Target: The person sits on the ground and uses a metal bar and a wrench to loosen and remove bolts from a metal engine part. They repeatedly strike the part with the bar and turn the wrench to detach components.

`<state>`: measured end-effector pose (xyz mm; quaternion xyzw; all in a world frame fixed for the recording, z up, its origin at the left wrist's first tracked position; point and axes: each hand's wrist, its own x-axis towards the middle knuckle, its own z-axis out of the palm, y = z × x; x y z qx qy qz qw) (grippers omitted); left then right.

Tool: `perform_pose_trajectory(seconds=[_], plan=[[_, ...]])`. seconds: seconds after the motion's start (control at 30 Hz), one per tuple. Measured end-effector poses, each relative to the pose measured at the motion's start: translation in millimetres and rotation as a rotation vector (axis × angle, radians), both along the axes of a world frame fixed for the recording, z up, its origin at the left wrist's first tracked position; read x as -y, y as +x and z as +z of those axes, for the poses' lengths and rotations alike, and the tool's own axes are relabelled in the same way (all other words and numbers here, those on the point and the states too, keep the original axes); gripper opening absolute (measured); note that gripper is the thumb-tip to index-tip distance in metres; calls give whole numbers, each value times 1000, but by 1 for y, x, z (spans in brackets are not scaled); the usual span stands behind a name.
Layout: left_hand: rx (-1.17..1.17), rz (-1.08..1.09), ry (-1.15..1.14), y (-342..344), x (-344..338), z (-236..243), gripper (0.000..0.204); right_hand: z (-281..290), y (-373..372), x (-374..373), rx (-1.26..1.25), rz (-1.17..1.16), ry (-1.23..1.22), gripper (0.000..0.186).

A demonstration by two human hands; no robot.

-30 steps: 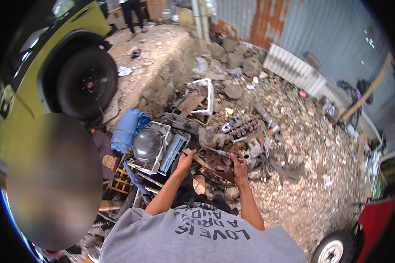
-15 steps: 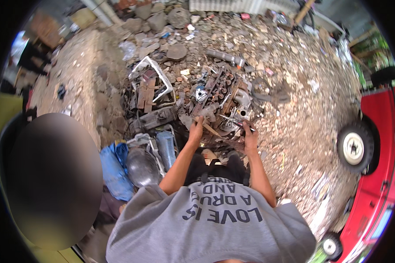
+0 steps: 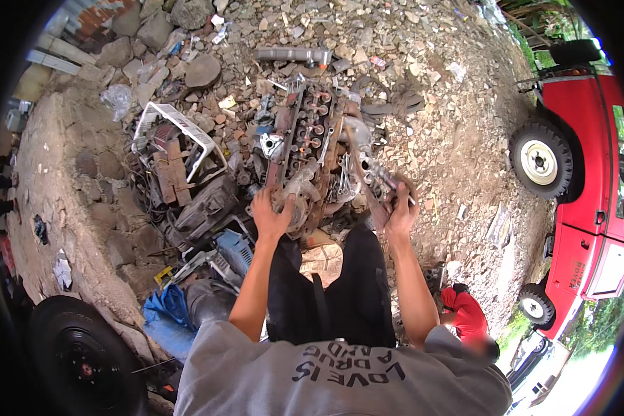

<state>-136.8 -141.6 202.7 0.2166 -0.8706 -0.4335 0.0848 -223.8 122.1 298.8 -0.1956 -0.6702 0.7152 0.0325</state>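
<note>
My left hand has its fingers stretched out and the thumb apart, touching or just over the near end of a dirty engine. Beside it sits a grey cast-metal housing. Closed, my right hand is to the right of the engine. It holds a long, thin brown wooden-handled thing, whose wide end is near the palm. A slim tool is also in its fingers, but blur hides its kind. Several wrenches lie on the engine's right side.
A white frame and scrap parts lie left of the engine. A grey metal cover rests beyond it on rubble. At left is a loose wheel; at right stand a red vehicle and a person in red.
The brown wooden-handled thing has passed from my left hand to my right and now points away from me. My left hand has opened. The view has shifted.
</note>
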Motion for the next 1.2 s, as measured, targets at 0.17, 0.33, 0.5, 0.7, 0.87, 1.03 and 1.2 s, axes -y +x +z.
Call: perform_pose_trajectory(seconds=[0.17,0.33,0.5,0.7,0.87,1.03,1.2], plan=[[127,124,380,-13,-12,-41,37,-104,-58,28,-151,-139,-62,27],[231,-24,299,-22,-14,-28,22,-197,-73,40,-218,-73,20,30],[211,-167,138,-12,-15,-35,19,-224,-64,11,-423,178,89,32],[195,-46,114,5,-28,-34,30,-247,-65,-14,-486,367,191,38],[147,22,322,-2,-25,-37,46,-247,-60,-17,-468,426,76,33],[13,19,345,-3,-20,-45,45,-241,-72,-25,-493,506,43,33],[-5,-97,48,0,-7,-43,51,-246,-71,-2,-504,374,-100,27]])
